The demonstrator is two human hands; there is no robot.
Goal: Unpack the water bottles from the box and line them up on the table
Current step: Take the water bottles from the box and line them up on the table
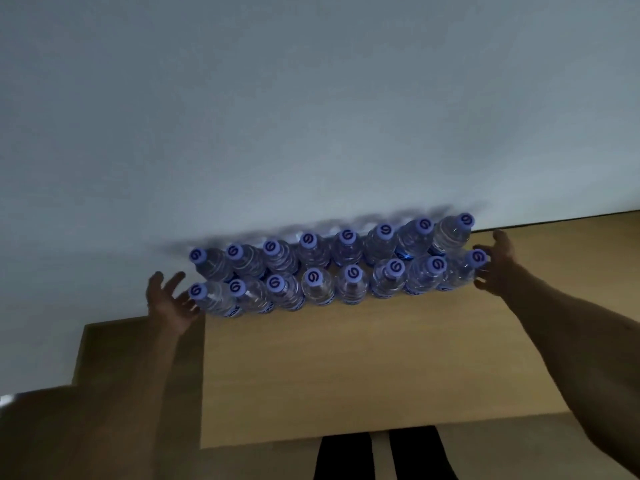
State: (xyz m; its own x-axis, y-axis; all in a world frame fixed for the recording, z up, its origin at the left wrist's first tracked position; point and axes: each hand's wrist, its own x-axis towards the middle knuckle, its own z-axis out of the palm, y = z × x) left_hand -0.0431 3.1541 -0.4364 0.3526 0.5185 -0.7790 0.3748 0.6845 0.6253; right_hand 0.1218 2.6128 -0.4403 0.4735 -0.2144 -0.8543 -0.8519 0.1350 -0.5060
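Several clear water bottles (332,268) with blue caps stand upright in two rows along the far edge of the wooden table (363,368), against the wall. My left hand (171,301) is at the left end of the front row, fingers spread, its fingertips by the leftmost bottle (213,299). My right hand (498,263) is at the right end, fingers spread, touching or nearly touching the rightmost front bottle (465,270). Neither hand holds a bottle. No box is in view.
A plain pale wall (311,116) rises right behind the bottles. A lower wooden surface (114,375) lies left of the table, under my left forearm. My dark trouser legs (381,455) show below the table's near edge.
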